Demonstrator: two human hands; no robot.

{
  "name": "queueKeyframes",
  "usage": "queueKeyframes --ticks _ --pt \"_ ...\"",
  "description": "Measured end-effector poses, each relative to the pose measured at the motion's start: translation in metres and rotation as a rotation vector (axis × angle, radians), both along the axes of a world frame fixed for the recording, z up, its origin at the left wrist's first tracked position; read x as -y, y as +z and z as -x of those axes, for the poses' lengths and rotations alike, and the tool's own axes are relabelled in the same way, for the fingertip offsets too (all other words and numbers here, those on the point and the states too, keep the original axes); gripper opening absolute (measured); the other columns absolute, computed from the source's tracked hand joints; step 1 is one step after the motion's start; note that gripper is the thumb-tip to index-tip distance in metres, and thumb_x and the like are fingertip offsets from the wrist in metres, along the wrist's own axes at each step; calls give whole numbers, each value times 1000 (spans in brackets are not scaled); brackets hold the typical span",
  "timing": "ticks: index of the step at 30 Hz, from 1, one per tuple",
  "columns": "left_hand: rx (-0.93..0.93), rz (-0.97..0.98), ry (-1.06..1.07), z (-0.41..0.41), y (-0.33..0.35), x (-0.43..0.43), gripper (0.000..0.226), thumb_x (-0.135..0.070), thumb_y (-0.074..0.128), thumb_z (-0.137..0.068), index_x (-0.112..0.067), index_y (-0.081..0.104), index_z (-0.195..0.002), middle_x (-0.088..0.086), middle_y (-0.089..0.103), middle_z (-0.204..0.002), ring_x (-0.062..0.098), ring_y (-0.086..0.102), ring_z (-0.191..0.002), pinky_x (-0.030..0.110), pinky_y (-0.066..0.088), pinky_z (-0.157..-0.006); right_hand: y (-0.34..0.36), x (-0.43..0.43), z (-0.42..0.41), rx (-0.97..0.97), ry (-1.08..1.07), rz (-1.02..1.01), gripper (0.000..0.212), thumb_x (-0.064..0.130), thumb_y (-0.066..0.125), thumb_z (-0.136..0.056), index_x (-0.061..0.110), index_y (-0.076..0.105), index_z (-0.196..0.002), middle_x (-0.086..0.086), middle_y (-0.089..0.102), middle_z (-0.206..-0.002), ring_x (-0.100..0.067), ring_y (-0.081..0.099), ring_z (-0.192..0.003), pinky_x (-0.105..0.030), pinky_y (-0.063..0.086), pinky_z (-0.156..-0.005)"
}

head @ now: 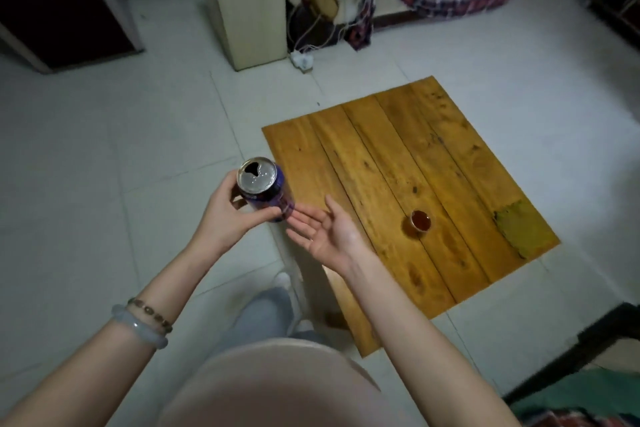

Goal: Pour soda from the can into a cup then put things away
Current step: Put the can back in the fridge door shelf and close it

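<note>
Since cup (pixel 420 220) on table (pixel 381 149) already holds brown liquid, L hand (pixel 225 211) grips opened can (pixel 263 191) upright, prob. to avoid spills; R hand (pixel 329 229) spread flat, empty, fingertips beside can base.

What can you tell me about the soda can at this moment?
The soda can looks like metal, with a silvery top whose dark mouth is already open and a dark blue-purple printed body. It is held roughly upright in the air, resting on nothing, beside the left edge of the wooden table. The left hand grips its side. The open right hand reaches toward its lower end, but contact is unclear.
</note>
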State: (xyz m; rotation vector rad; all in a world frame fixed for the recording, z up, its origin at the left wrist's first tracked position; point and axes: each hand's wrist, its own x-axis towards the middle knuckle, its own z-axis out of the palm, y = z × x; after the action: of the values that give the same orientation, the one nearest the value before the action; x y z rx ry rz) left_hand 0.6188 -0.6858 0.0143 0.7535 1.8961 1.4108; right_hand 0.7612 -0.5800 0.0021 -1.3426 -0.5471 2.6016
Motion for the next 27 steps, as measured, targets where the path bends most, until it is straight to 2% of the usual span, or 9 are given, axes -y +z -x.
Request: queueKeyframes --ticks 3,8,10,14,16,19,23,27 --pt "-47 -11 85 17 20 34 67 -33 86 -44 -35 53 -102 -11 63 -104 4 60 -97 16 46 -86 17 16 26 -35 110 30 59 46 31 -98 -3 52 -124 -20 56 -127 -28 53 -118 -39 46 -93" --pt "-120 -23 238 47 46 91 63 -4 86 -60 -28 52 -107 -9 61 -105 1 57 -97 7 42 -83 44 45 80 -67 325 60 50 37 35 -98 -5 58 -111 -22 63 -111 -30 57 -107 -43 45 -93" --pt "-137 -30 301 59 53 114 63 -9 88 -57 -30 52 -105 -10 62 -104 -1 57 -97 7 42 -84 53 59 104 -57 410 63 47 33 36 -97 -6 60 -109 -22 64 -109 -31 58 -105 -43 46 -92" --pt "-129 -48 425 86 64 153 65 -35 84 -46 -35 52 -103 -11 63 -104 0 58 -97 11 44 -84 63 86 156 -36 546 45 46 29 35 -96 -8 59 -110 -23 62 -113 -31 58 -106 -42 47 -90" --pt "-124 -59 483 102 67 170 67 -42 80 -44 -35 52 -104 -11 63 -105 -1 58 -97 10 44 -82 66 100 184 -15 588 36 46 29 35 -96 -7 59 -109 -22 62 -111 -30 59 -104 -41 47 -88" --pt "-125 -74 553 132 69 193 67 -40 81 -44 -34 53 -105 -13 63 -105 -3 58 -96 11 44 -82 68 122 228 17 649 19 44 28 35 -95 -5 62 -102 -20 67 -99 -29 61 -96 -40 49 -83" --pt "-149 -71 582 186 67 228 65 -27 85 -48 -36 52 -104 -12 63 -105 -4 58 -94 10 44 -83 69 160 293 62 672 2 42 28 34 -95 -3 62 -97 -18 71 -81 -29 63 -87 -38 50 -78" --pt "-149 -68 575 255 65 264 70 -41 82 -44 -36 53 -107 -14 63 -106 0 59 -99 13 44 -85 71 199 359 69 655 -2 42 28 33 -96 -2 62 -92 -16 71 -74 -28 62 -83 -37 49 -77"
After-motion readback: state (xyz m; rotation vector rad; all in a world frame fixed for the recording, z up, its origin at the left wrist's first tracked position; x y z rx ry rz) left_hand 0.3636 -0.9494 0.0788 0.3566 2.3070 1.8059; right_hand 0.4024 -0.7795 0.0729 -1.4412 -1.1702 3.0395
